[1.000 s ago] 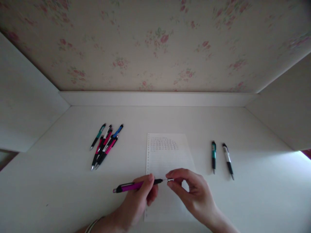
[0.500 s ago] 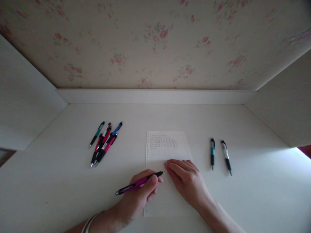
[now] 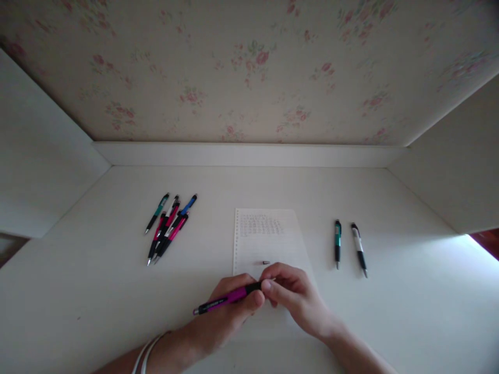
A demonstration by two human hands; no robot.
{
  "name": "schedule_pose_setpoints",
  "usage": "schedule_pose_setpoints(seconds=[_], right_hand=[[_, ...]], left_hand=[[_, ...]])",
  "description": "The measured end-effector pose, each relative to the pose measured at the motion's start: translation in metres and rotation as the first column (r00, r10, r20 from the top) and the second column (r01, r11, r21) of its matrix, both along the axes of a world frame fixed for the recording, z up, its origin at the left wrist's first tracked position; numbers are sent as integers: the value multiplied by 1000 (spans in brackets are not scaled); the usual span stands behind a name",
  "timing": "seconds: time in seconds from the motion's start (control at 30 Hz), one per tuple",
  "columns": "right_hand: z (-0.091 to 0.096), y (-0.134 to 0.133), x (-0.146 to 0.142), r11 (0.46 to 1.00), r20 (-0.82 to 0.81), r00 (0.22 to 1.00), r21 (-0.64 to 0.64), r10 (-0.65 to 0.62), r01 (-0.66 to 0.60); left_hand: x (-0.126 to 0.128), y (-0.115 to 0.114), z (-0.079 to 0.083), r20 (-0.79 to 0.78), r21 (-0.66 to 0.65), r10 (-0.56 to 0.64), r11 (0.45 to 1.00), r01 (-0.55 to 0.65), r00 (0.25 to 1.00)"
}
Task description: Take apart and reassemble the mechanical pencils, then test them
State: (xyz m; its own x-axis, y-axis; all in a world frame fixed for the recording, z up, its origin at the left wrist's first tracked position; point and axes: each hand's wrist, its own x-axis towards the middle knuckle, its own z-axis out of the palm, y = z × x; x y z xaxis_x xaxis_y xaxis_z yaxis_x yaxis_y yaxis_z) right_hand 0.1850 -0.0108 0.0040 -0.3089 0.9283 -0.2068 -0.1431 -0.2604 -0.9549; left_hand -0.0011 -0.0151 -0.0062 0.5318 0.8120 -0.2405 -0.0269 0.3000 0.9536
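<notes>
My left hand (image 3: pixel 234 306) is closed around a purple and black ballpoint pen (image 3: pixel 230 297), its clicker end pointing left and its black grip end pointing right. At that grip end, my right hand (image 3: pixel 296 298) pinches with thumb and index finger. A sliver of the thin refill (image 3: pixel 274 279) shows between these fingertips; the rest is hidden. Just above the hands, a small silver pen tip (image 3: pixel 266 263) lies on the lined paper (image 3: pixel 253 254). Handwriting fills several lines at the top of the sheet, whose lower part is partly covered by my hands.
A loose pile of several pens (image 3: pixel 167 228) in teal, pink, white and blue lies to the left. On the right, a teal pen (image 3: pixel 337 244) and a white pen (image 3: pixel 359 249) lie side by side. White panels and a flowered wall (image 3: pixel 249 78) bound the white desk (image 3: pixel 117 301).
My right hand has left the silver tip on the paper and come down to the pen's front end, where its fingers now pinch. The left hand with the pen shifted slightly right.
</notes>
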Motion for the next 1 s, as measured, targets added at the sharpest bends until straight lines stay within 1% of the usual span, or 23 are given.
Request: schedule_pose_setpoints(seconds=[0.13,0.2,0.27,0.4,0.47,0.53,0.63,0.7,0.77,0.8,0.83,0.87,0.93,0.97,1.0], right_hand=[[-6,3,11,989,-105,984,-50,-144,139],[-8,5,15,984,-161,972,-69,-173,163],[-9,5,17,985,-179,969,-79,-168,156],[-10,5,14,986,-112,982,-83,-153,145],[-8,6,14,981,-125,974,-83,-187,178],[-6,8,16,970,-180,954,-85,-238,226],[-4,14,23,941,-239,910,-85,-339,329],[-5,18,29,904,-241,874,-46,-422,424],[-10,20,34,853,-160,848,55,-505,519],[-13,21,36,830,-69,841,134,-537,541],[-15,21,38,819,59,832,228,-551,526],[-18,21,38,820,196,814,325,-546,472],[-22,21,37,826,410,765,494,-497,272],[-23,21,36,814,473,744,559,-472,160],[-23,21,34,789,513,730,611,-451,59]], left_hand=[[0,-2,1,101,-8,33,999,-33,994],[2,-2,1,134,-4,79,997,-79,988],[3,-2,1,121,-12,115,993,-115,986],[6,-1,0,26,-54,127,991,-125,992],[5,-2,-2,7,-64,158,985,-157,987],[4,-2,-5,29,-65,199,978,-197,980],[2,-3,-9,68,-77,223,973,-218,972],[2,-3,-11,85,-88,240,968,-233,967],[3,-2,-10,103,-98,267,961,-257,958],[3,-1,-10,109,-106,277,958,-266,955],[3,-1,-9,113,-114,281,956,-269,953],[3,0,-8,116,-121,285,955,-271,951],[3,0,-8,119,-132,283,955,-267,952],[3,0,-8,122,-136,279,955,-263,952],[2,-1,-9,126,-140,275,956,-258,953]])
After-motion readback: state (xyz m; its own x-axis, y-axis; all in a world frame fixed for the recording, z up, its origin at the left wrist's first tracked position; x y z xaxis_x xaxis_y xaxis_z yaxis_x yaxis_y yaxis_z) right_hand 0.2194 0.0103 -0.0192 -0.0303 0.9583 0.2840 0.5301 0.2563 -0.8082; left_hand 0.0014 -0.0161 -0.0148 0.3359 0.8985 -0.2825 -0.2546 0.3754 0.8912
